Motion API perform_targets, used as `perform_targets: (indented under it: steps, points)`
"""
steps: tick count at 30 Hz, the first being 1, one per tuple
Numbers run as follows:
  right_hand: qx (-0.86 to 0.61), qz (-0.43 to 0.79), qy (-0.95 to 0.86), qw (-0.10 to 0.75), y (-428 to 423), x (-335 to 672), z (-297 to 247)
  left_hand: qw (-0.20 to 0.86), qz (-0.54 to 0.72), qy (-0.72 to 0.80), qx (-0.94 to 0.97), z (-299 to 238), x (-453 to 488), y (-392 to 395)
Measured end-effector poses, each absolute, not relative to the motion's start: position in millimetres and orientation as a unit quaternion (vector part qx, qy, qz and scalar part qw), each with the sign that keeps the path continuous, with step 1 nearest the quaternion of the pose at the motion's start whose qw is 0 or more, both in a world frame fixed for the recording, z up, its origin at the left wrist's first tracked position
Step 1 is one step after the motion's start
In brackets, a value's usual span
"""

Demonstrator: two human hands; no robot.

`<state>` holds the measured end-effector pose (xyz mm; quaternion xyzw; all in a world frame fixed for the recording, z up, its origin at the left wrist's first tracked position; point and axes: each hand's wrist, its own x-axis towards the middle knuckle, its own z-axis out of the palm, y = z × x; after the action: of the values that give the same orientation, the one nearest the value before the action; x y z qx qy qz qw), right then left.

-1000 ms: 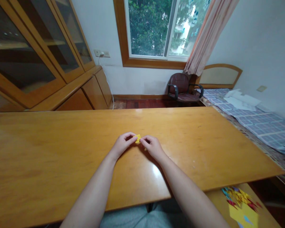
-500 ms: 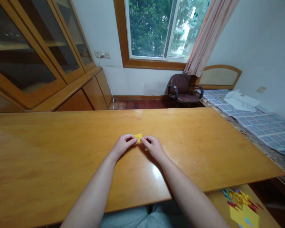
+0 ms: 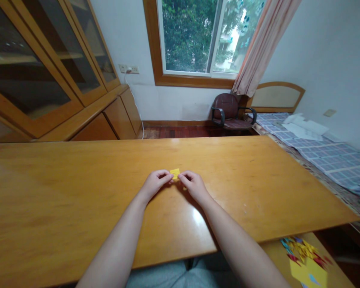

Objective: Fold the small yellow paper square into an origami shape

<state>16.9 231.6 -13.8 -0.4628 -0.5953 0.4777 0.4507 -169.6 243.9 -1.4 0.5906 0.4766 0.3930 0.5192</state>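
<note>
A small yellow piece of paper [image 3: 175, 173] is held just above the wooden table [image 3: 78, 192], near its middle. Creases seem to cross it, though it is too small to make out clearly. My left hand [image 3: 155, 184] pinches its left edge between thumb and fingers. On the opposite side, my right hand [image 3: 194, 185] grips the right edge the same way. The remaining fingers of both hands curl beneath and are partly hidden.
At the lower right, a lower surface [image 3: 276, 256] bears a pile of folded yellow, red and blue paper pieces [image 3: 307, 250] and yellow sheets [image 3: 312, 274]. Beyond the table stand an office chair [image 3: 228, 108], a bed [image 3: 324, 148] and a glass-door cabinet [image 3: 87, 92].
</note>
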Motion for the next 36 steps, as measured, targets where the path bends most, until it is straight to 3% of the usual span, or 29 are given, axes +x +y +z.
perform_targets:
  steps: [36]
  points:
    - [-0.465,0.484,-0.574,0.470,233.0,15.1,-17.1,0.478,0.381,0.476,0.632,-11.8,-172.6,247.6]
